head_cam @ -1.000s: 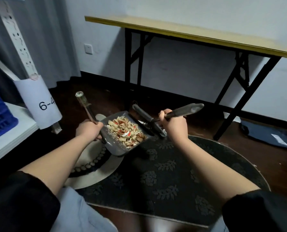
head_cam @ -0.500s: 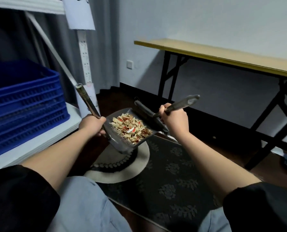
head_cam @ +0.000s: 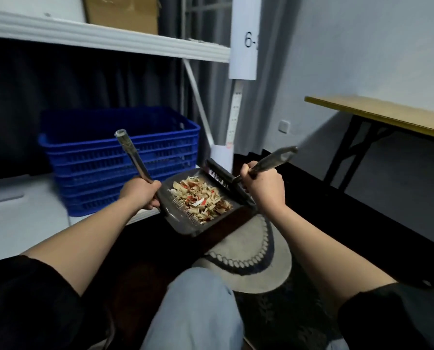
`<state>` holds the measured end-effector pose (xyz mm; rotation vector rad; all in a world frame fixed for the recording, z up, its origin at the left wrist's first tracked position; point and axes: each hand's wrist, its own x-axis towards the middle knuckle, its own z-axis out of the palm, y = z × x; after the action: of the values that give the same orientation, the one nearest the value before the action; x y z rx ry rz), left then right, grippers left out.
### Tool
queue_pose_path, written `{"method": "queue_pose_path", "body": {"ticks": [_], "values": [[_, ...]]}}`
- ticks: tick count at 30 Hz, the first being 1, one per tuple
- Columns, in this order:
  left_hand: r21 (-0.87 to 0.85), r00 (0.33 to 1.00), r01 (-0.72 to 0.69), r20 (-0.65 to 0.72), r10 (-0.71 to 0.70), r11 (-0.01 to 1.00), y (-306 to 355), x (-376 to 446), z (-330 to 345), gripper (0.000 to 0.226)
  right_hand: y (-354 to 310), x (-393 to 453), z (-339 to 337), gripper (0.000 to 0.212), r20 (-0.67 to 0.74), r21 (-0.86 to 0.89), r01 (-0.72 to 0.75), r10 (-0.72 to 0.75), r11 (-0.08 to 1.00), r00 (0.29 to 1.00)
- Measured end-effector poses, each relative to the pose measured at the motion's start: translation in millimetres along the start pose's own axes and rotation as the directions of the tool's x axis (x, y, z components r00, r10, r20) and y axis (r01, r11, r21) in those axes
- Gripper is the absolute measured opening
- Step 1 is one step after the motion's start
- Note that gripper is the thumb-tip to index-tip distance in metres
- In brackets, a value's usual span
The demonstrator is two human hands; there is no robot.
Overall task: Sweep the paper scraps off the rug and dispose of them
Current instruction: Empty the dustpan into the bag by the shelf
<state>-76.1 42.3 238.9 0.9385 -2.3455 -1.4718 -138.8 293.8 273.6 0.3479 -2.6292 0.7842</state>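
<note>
The paper scraps [head_cam: 199, 195] lie heaped in the dustpan [head_cam: 185, 218], which is held in the air above and to the left of the rug [head_cam: 256, 251], clear of its pale border. They are light, loose and dry, so they would likely slide or flutter out at any sharp tilt; the pan should handle as a stiff, light shell, best carried level and by its long metal handle. The left hand [head_cam: 141, 192] holds it there, fingers wrapped round the handle just where it meets the pan. The right hand [head_cam: 262, 185] has its fingers curled round the handle of the brush [head_cam: 226, 179], whose head rests across the pan's far edge beside the heap, probably acting as a guard, though the bristles are too dark to make out clearly. Compared with half a second ago, the view has swung left: the blue crate [head_cam: 120, 157] on the low white shelf now sits directly behind the pan, and the folding table [head_cam: 377, 112] has slid to the right edge. The pan, with both grips unchanged, has moved further off the rug's centre toward the shelf side. No bin is visible.
</note>
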Motion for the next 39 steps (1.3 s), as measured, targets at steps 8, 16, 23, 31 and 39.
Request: {"method": "queue_pose_path", "body": {"ticks": [8,16,23,31,39], "values": [[0.027,0.989,0.083,-0.124,-0.079,0.996,-70.6,-3.5,-107.5,0.031,-89.3,-10.4,57.0,0.041,0.098,0.138,0.159,-0.173,0.978,0.980],[0.043,0.962,0.204,-0.196,-0.192,0.978,-140.7,-30.5,-190.4,0.023,-162.2,-55.3,99.5,0.044,0.224,0.182,0.240,-0.278,0.954,0.934],[0.145,0.943,0.312,-0.172,-0.286,0.939,-197.8,-45.4,-232.7,0.021,-195.3,-103.3,114.6,0.043,0.304,0.202,0.303,-0.353,0.931,0.885],[0.191,0.926,0.376,-0.120,-0.358,0.907,-246.6,-54.9,-252.1,0.021,-204.7,-134.2,133.2,0.042,0.332,0.237,0.289,-0.357,0.928,0.873],[0.222,0.910,0.410,-0.035,-0.413,0.885,-269.4,-68.3,-271.5,0.024,-214.2,-160.0,143.0,0.040,0.395,0.240,0.263,-0.341,0.935,0.853]]}}
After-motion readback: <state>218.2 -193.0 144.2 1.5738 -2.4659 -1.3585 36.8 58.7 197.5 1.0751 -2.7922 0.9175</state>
